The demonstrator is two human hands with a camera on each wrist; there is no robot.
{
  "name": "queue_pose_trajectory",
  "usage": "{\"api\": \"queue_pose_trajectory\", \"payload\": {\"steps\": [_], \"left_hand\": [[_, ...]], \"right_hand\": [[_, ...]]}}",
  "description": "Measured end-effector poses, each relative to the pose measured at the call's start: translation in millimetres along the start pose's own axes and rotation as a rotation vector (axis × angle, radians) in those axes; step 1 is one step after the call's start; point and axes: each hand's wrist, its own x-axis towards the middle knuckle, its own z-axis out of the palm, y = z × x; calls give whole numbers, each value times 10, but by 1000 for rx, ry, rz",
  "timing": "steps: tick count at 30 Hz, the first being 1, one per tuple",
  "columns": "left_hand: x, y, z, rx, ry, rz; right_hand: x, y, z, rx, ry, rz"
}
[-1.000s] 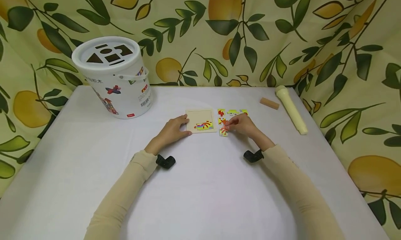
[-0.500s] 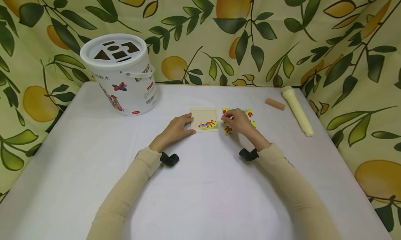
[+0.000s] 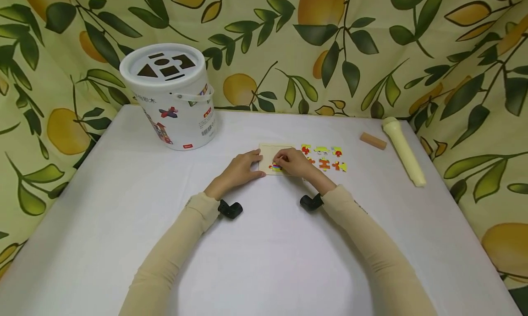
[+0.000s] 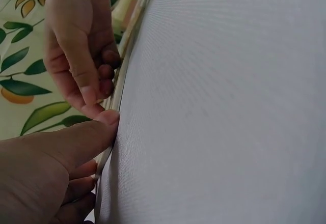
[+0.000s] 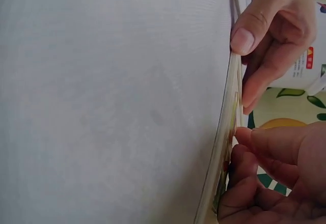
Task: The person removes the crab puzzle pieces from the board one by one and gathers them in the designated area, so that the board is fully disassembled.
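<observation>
A shallow square wooden puzzle tray [image 3: 264, 154] lies at the middle of the table, with colourful puzzle pieces [image 3: 275, 167] along its near side. My left hand [image 3: 242, 169] holds the tray's left edge, its thumb at the near corner and its fingers along the side. In the left wrist view that thumb [image 4: 97, 132] presses on the thin edge. My right hand [image 3: 294, 162] reaches over the tray, thumb and forefinger together at a puzzle piece; the fingers hide most of it. In the right wrist view these fingertips [image 5: 243, 135] touch down at the tray.
Loose puzzle pieces [image 3: 324, 163] lie in rows right of the tray, some partly hidden by the right hand. A white lidded bucket [image 3: 173, 105] stands at back left. At right lie a brown wooden block [image 3: 373, 141] and a cream toy microphone [image 3: 404, 153].
My right hand has moved left from the loose pieces to over the tray. The left hand stays at the tray's edge. The head view has shifted a little.
</observation>
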Motion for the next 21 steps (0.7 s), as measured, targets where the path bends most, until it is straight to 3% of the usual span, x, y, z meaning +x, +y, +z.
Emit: {"api": "queue_pose_trajectory", "payload": {"steps": [14,21], "left_hand": [[7,-22,4,6,6,15],[2,-14,-3,3,0,16]], "right_hand": [[-26,-24,5,3,-11,3],[-38,-10,10,22,31,-23]]}}
